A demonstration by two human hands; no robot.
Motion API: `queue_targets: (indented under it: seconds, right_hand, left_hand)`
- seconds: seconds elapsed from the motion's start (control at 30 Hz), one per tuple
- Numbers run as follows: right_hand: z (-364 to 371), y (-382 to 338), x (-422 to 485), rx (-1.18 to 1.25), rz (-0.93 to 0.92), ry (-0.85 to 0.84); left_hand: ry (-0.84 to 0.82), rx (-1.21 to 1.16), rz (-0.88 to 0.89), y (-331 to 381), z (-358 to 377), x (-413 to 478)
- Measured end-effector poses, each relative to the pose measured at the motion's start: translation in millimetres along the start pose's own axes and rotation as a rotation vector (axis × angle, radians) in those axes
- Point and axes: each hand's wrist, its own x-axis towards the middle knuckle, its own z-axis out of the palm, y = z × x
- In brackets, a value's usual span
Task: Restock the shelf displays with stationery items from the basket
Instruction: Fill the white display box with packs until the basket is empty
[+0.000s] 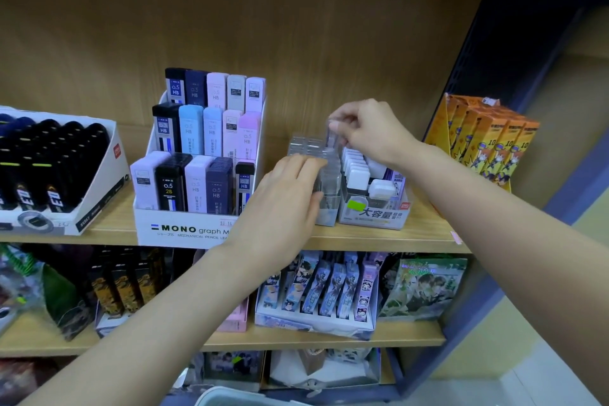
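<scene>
Forearms (138, 316) stretched from the lower edge up to the middle shelf (379, 237), and the work sat at their ends. The right hand (369, 132) pinched a small clear case (331, 133) by its top between thumb and fingertips. It held the case upright just above the back of a block of like clear cases (308, 145), a grip suited to lowering it straight into a narrow gap. The left hand (290, 194) lay relaxed, fingers straight across the front of that block and thumb against its side, probably bracing the row so it would not tip or slide. The plastic was see-through and blurred, so whether the held case already touched the row could not be told. Just beside the block on the right stood a white-capped box (375, 208), and on the left the MONO display (197, 158). Orange packs (487, 142) stood farther right. The basket (227, 397) showed only as a pale rim below, its contents hidden.
</scene>
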Motion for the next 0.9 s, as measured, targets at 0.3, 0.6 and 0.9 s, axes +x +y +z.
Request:
queue_targets:
  seconds: [0.3, 0.6, 0.9]
  right_hand:
    - [-15, -26, -23, 0.342, 0.013, 0.250]
    - [-3, -35, -48, 0.133, -0.123, 0.070]
    - [-1, -29, -59, 0.018, -0.205, 0.086]
  left_hand:
    - [0.017, 0.112, -0.015, -9, -11, -3]
    - [0.013, 0.135, -0.020, -8, -14, -9]
    - [0.002, 0.200, 0.007, -8, -15, -7]
